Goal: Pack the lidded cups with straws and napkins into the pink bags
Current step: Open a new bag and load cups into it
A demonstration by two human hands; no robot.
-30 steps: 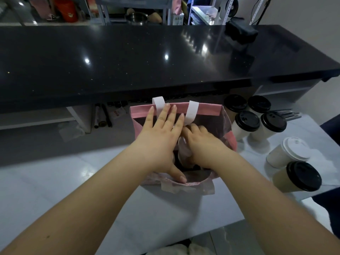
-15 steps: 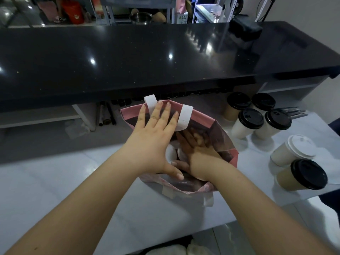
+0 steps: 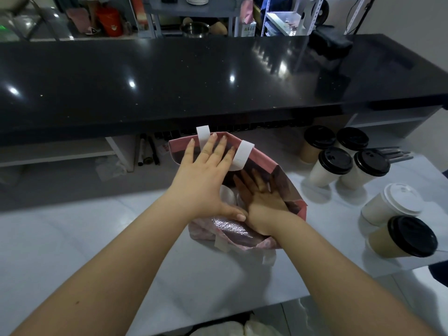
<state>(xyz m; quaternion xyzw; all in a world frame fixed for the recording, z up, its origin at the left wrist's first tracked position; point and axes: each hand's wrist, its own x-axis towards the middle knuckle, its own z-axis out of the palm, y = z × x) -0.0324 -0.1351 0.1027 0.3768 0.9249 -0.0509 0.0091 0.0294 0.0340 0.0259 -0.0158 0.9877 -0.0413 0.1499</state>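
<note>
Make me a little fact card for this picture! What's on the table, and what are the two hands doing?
Bag: pink woven bag with white handles, standing open on the white table
Left hand: flat, fingers straight, lying on the bag's far edge between the handles
Right hand: inside the bag, fingers spread
In the bag: something white, too hidden to name
Outside the bag: six lidded paper cups on the right; five have black lids, and one is a white-lidded cup

Right hand (image 3: 263,197) inside the bag (image 3: 288,173) on the table (image 3: 72,238); cups (image 3: 329,166) stand right of it.
</note>
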